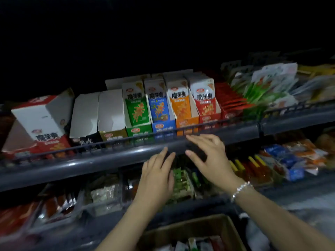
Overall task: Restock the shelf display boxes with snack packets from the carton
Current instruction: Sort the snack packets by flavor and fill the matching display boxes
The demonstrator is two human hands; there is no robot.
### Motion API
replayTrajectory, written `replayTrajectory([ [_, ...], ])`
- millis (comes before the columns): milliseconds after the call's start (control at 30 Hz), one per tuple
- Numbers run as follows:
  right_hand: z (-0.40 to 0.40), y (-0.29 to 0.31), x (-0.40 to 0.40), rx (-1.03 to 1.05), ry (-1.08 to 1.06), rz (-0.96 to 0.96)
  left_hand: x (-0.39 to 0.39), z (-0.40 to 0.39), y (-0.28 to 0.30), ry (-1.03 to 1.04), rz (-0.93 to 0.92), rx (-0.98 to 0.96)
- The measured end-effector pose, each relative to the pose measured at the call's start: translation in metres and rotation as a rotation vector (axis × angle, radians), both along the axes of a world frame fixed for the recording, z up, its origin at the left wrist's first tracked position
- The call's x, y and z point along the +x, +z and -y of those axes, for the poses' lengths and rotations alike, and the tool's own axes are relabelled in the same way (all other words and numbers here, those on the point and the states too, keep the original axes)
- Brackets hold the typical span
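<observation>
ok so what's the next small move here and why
Probably carry the dark bundle in the right hand up and left over the rail into the black display box: it looks empty, while the green box is full.

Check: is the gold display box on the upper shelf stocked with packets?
No. The gold display box shows only bare white cardboard inside, unlike the green box beside it.

The room was dim, and everything above the upper shelf [126, 156] was lost in black. That grey metal shelf ran across the view with a low wire rail [199, 126] along its front edge. A lower shelf [299, 185] lay beneath it, faintly lit and blurred.
</observation>
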State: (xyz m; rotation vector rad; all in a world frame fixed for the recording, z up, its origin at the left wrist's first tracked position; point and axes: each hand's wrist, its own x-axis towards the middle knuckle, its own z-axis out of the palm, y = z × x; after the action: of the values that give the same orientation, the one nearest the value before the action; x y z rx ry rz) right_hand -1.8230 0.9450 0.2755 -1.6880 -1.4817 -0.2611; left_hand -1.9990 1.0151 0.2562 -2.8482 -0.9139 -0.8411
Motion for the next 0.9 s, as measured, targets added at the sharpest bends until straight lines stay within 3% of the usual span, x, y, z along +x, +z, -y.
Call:
replayTrajectory([
  [200,0.051,-0.106,-0.047,-0.227,0.049,-0.146,-0.028,0.043,-0.059,0.029,-0.247,-0.264],
  [467,0.099,-0.218,-0.086,-0.510,0.032,-0.165,-0.049,0.083,-0.163,0.189,-0.521,-0.636],
  [667,0.116,-0.277,-0.085,-0.758,-0.038,-0.226,-0.055,0.094,-0.227,0.260,-0.541,-0.974],
  [900,0.124,-0.326,-0.075,-1.008,-0.090,-0.338,-0.045,0.087,-0.272,0.352,-0.498,-1.123],
])
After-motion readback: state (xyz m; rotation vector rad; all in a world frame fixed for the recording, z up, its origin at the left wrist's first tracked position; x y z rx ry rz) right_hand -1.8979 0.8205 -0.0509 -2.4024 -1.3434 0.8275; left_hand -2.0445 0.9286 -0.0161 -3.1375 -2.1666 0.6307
